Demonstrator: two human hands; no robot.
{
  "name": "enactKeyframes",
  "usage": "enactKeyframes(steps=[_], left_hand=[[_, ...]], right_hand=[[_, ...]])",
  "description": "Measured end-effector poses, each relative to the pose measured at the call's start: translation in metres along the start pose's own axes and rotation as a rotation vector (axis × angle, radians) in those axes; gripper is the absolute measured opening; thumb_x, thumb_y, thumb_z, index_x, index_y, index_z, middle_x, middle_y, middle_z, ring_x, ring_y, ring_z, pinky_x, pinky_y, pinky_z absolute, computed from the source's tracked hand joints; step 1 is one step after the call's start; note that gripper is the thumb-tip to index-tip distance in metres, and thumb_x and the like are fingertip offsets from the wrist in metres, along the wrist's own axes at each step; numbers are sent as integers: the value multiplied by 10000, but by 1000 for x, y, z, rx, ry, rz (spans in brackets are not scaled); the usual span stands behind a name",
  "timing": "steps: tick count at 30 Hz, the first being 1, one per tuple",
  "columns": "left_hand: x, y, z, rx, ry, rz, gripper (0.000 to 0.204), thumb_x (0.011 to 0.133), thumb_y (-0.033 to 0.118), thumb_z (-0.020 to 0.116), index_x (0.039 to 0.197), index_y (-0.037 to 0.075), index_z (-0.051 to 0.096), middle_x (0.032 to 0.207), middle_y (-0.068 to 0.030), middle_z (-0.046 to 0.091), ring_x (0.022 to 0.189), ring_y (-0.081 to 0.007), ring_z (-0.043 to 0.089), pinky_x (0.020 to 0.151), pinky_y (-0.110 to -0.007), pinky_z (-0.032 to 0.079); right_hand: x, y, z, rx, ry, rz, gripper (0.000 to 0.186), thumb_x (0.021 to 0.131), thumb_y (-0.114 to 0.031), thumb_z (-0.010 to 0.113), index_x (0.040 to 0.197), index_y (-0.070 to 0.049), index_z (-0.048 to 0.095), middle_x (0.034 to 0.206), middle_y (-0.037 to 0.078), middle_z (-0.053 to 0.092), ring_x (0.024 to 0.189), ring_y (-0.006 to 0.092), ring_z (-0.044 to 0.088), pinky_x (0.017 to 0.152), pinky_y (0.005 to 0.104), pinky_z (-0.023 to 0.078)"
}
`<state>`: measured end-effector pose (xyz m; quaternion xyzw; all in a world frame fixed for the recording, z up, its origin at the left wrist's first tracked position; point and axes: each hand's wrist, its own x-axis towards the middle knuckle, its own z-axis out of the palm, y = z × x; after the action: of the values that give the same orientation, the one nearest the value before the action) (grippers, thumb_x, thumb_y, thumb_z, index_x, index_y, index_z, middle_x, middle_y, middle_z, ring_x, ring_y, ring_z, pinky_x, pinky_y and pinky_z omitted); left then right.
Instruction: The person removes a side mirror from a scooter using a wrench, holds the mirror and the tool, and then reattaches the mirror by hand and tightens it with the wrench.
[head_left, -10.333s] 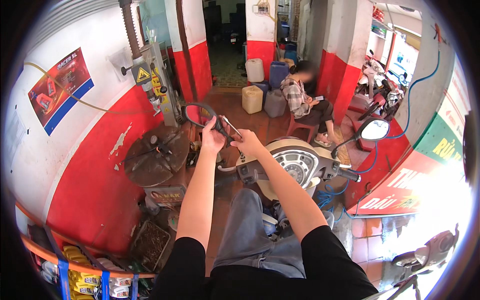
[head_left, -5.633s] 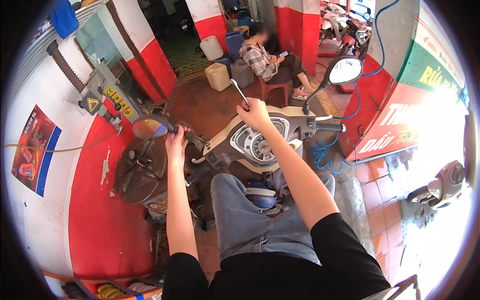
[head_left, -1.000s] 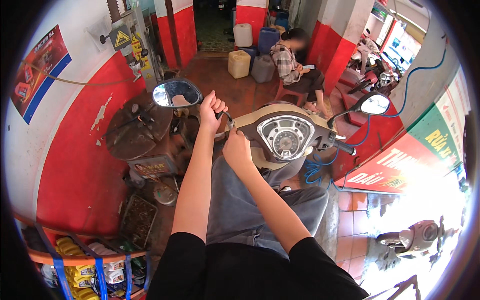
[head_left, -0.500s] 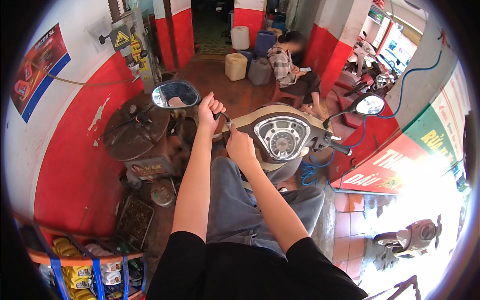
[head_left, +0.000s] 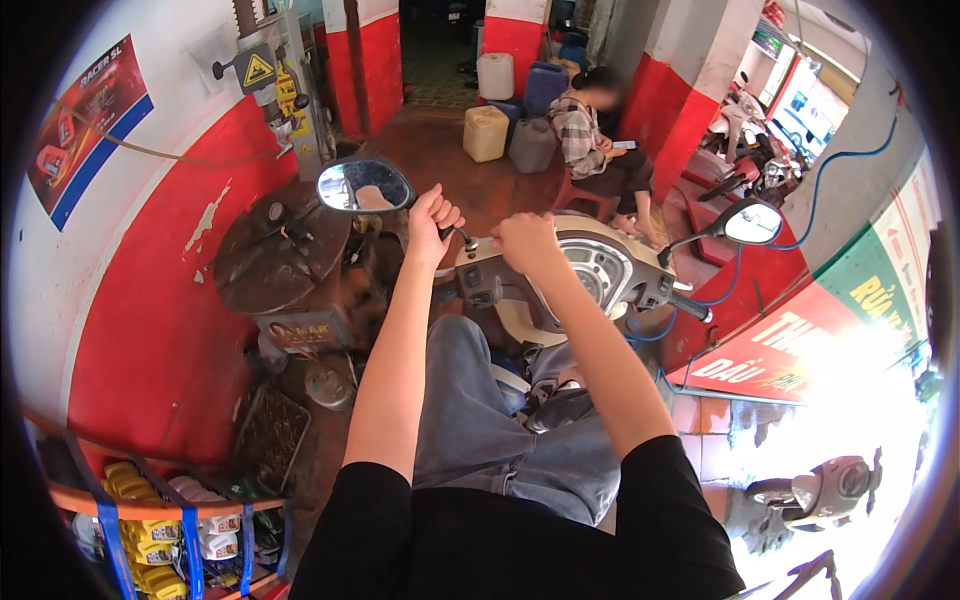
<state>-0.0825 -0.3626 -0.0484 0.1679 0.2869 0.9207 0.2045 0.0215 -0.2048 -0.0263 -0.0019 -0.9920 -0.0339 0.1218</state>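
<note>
Jugs (head_left: pixel 485 134) are standing left of the red-and-white pillar (head_left: pixel 672 115). Between them and the pillar, a person (head_left: pixel 577 130) is sitting on a red stool (head_left: pixel 592 202), holding a phone (head_left: pixel 625 145). Motorbikes (head_left: pixel 745 168) are standing to its right; a poster (head_left: pixel 92 130) is hanging far left of it.

Beyond the scooter (head_left: pixel 605 262), the reddish-brown floor (head_left: pixel 430 150) carries jerrycans (head_left: pixel 485 135) and a red stool (head_left: pixel 580 200). Left of the scooter, a round dark surface (head_left: pixel 265 270) bears a black tool (head_left: pixel 290 230) with a gauge (head_left: pixel 277 212); farther left of the scooter, an orange-railed shelf (head_left: pixel 150 512) holds yellow and white bottles (head_left: pixel 158 552).
</note>
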Motion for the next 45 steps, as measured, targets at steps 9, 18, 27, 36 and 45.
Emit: enactKeyframes(steps=[9, 18, 27, 36, 45], left_hand=[[1, -2, 1, 8, 10, -23, 514, 927, 245, 536, 545, 194, 196, 507, 40, 166, 487, -117, 224, 561, -306, 291], [4, -1, -1, 4, 31, -54, 515, 917, 252, 551, 544, 191, 201, 515, 41, 170, 495, -117, 233, 561, -303, 289], [5, -4, 1, 4, 7, -47, 514, 918, 246, 544, 550, 198, 188, 520, 38, 159, 500, -118, 226, 563, -303, 288], [4, -2, 0, 22, -14, -34, 510, 928, 254, 538, 546, 199, 204, 508, 44, 170, 486, -121, 226, 567, -314, 295], [5, 0, -5, 10, -49, -18, 507, 930, 252, 535, 547, 201, 207, 506, 43, 176, 486, -117, 232, 567, -317, 297]], right_hand=[[56, 41, 17, 291, -191, -259, 182, 859, -223, 646, 1010, -213, 747, 977, 77, 683, 1019, 298, 623, 904, 407, 480], [66, 53, 21, -59, 147, -640, 162, 818, -156, 622, 971, -127, 666, 920, 82, 653, 1003, 296, 614, 898, 391, 486], [-16, 31, -31, 648, 238, 61, 209, 919, -129, 533, 1116, -69, 570, 827, 234, 654, 819, 433, 638, 728, 529, 492], [-74, -53, 15, 752, 262, 192, 370, 849, -48, 525, 1211, -25, 599, 849, 277, 625, 835, 434, 623, 750, 515, 481], [-71, -82, 28, 763, 295, 290, 455, 845, -1, 512, 1298, 39, 520, 888, 292, 606, 832, 456, 626, 739, 503, 511]])
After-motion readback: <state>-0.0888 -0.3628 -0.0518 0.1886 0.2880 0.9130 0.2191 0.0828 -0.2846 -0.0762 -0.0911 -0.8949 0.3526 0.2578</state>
